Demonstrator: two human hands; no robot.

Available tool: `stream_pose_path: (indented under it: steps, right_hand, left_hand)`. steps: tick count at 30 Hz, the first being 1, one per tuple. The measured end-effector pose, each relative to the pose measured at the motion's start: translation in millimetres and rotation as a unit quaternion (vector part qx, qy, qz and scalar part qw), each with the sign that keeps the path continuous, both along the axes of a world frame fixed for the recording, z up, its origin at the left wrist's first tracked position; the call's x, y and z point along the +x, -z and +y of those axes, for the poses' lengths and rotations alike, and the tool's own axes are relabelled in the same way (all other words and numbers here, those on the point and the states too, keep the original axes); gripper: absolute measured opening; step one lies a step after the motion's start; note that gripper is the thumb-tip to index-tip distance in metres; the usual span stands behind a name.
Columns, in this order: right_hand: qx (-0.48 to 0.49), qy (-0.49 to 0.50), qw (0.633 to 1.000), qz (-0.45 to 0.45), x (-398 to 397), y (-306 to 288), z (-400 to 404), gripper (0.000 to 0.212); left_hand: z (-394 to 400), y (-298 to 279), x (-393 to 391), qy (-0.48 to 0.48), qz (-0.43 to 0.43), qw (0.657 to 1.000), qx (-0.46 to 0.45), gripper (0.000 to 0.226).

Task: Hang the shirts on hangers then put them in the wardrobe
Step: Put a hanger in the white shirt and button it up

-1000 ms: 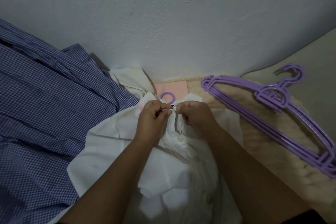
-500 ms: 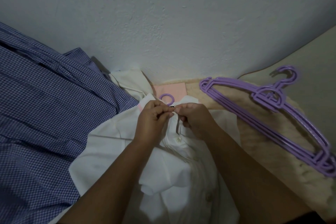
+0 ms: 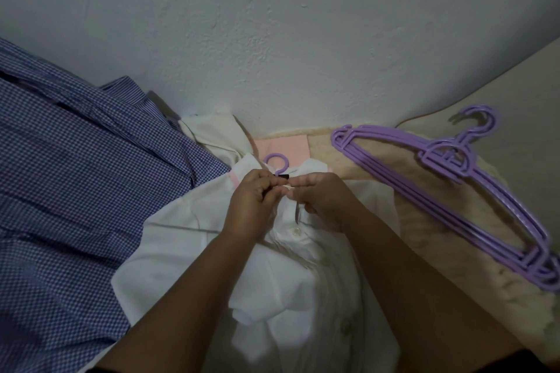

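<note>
Both hands, the left [image 3: 253, 201] and right [image 3: 325, 198], had kept pinching the white shirt's [image 3: 272, 281] collar at centre, the top button now apparently fastened, spare hangers [image 3: 454, 191] at three o'clock.

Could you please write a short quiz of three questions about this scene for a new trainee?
1. True or false: both hands pinch the white shirt at its collar.
2. Where do the spare purple hangers lie? A) on the checked blue shirt B) right of the white shirt
3. What colour is the hanger hook above the collar?

Key: 1 true; 2 B; 3 purple. Left hand, right hand.
</note>
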State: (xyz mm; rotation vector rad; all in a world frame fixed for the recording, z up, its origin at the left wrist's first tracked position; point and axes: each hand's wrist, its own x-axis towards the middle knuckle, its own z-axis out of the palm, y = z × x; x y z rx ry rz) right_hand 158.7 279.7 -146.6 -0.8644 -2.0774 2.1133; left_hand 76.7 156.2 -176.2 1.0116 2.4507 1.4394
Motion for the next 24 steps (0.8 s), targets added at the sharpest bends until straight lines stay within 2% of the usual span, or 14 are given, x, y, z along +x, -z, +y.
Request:
stream_pose_path:
  steps: [10,14,16,20,22,24]
  right_hand:
    - [0.038,0.007,0.999,-0.013,0.0,-1.0,-6.7,0.014]
    - [0.019,-0.032,0.998,-0.055,-2.3,6.0,-5.2,0.023]
    - [-0.002,-0.012,0.999,-0.03,-2.7,14.1,-7.8,0.022]
    - [-0.018,0.045,0.999,0.024,-1.6,23.9,-13.5,0.015]
    - [-0.007,0.036,0.999,0.035,0.3,23.8,-12.2,0.02]
    - [0.049,0.02,0.998,0.036,1.6,24.3,-11.6,0.029]
  left_hand:
    - [-6.7,-1.0,-12.1,0.084,0.031,0.992,-0.084,0.017]
    - [-5.5,-1.2,-12.5,0.094,0.002,0.99,-0.102,0.011]
    - [-4.9,-4.1,-12.8,0.095,-0.025,0.989,-0.11,0.009]
    - [-4.6,-8.4,-13.3,0.088,-0.072,0.986,-0.123,0.022]
    - [-5.6,-7.0,-13.7,0.078,-0.085,0.985,-0.127,0.019]
    - [-5.7,-5.3,-14.0,0.073,-0.089,0.984,-0.136,0.022]
